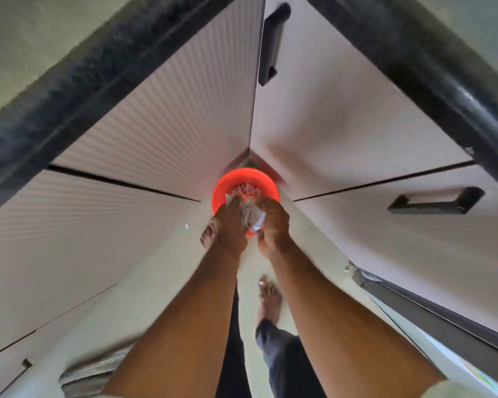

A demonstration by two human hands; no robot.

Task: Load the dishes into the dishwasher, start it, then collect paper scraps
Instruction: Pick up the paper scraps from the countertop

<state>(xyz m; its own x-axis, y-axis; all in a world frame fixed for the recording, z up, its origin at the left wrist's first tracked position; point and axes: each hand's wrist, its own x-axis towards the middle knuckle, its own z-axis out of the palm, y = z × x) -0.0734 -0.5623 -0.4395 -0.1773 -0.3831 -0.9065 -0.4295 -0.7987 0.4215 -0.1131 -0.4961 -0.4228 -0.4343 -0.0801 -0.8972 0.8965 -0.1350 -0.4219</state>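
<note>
Both our hands, left [230,225] and right [272,225], pinch crumpled white paper scraps [250,215] | above round orange plastic bin [222,188] | light, soft; we judge bunched edges grip best.

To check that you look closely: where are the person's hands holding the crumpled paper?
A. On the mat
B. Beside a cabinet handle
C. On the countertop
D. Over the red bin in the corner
D: both the left hand and the right hand hold the paper over the open red bin, which stands on the floor in the cabinet corner with scraps inside.
</note>
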